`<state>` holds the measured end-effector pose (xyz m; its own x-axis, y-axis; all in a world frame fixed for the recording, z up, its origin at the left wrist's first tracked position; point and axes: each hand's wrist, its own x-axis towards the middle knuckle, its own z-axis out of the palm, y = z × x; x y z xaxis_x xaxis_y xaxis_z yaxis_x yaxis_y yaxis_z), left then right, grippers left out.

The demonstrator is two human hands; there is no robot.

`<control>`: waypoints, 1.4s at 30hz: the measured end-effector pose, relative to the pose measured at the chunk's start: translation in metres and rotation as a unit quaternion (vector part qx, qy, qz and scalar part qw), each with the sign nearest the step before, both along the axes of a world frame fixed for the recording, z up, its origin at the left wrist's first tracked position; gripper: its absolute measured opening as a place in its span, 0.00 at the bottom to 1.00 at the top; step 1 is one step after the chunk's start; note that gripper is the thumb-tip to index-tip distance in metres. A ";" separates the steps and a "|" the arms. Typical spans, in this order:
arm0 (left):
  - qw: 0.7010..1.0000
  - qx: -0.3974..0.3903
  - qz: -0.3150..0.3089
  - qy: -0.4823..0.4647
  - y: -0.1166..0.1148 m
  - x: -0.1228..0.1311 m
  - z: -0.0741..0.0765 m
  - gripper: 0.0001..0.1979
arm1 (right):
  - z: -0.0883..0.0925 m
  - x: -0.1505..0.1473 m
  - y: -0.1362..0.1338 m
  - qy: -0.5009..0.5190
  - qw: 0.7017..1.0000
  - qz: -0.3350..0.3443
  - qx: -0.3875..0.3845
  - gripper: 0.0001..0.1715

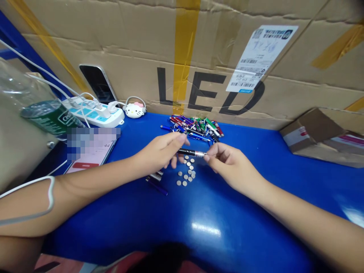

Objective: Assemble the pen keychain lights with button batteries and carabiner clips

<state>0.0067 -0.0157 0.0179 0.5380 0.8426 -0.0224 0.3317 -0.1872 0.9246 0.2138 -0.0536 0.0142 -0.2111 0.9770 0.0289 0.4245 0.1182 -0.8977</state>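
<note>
Big cardboard carton (136, 41) fills the back, "LED" printed on it in black. Blue tabletop (244, 223) runs up to it. Smaller cardboard box (313, 132) at far right, against the carton. Green-labelled clear bottle (54, 115) at far left; white power strip (106, 117) beside it, cables plugged in. Phone (98, 83) stands behind the strip, screen dark.

Person's left hand (166, 149) is closed around the black penlight (189, 152); its left end is hidden from me. Right hand (224, 157) pinches the silver tip, fingers narrow. So the penlight sits level between both hands, above the table. Multicoloured penlight pile (196, 135) lies just beyond it. White cat-face gadget (134, 110) near the carton. Purple penlight (157, 186) lies below the left hand. Smallest: loose button cells (185, 176) scattered on the table, right of that.
</note>
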 end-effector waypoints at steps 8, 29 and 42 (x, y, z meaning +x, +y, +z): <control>0.999 0.006 -0.015 0.029 -0.008 0.003 0.011 0.16 | -0.004 0.007 -0.002 -0.067 0.995 0.024 0.069 0.10; 0.959 0.163 -0.130 0.192 -0.031 0.002 0.018 0.09 | 0.019 0.037 0.003 -0.371 0.866 0.199 0.269 0.12; 0.967 0.206 -0.109 0.101 -0.027 0.004 -0.014 0.08 | -0.004 0.068 -0.004 -0.439 0.864 0.140 0.202 0.13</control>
<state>0.0112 -0.0431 0.0040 0.7234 0.6697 0.1676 0.4092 -0.6116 0.6772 0.2822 -0.0571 0.0100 -0.5510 0.8320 0.0644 0.8253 0.5547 -0.1061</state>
